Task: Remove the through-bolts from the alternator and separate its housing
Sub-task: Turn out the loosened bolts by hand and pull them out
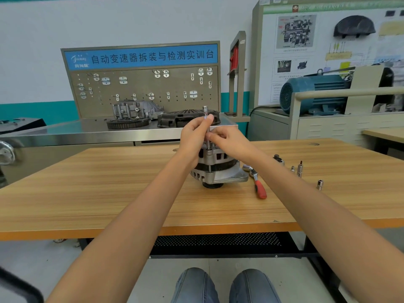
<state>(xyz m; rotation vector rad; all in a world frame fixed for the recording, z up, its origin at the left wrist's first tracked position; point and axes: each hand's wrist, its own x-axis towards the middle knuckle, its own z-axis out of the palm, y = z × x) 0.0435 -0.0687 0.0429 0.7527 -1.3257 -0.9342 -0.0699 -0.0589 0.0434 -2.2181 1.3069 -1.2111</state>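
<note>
Alternator (215, 167) sits pulley-down on worktop (109, 193). Both hands pinch the extension bar (205, 125): left hand (194, 133) high, right hand (227, 139) lower. Bar axis vertical, directly over a through-bolt (209, 165).

Bare forearms (135, 215), no sleeves; blue jeans (225, 285).

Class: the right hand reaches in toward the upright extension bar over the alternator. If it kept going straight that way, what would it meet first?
The right hand points leftward; past the extension bar it pinches, it would probably meet the left hand, whose fingers already hold that bar. Depth is uncertain.
</note>
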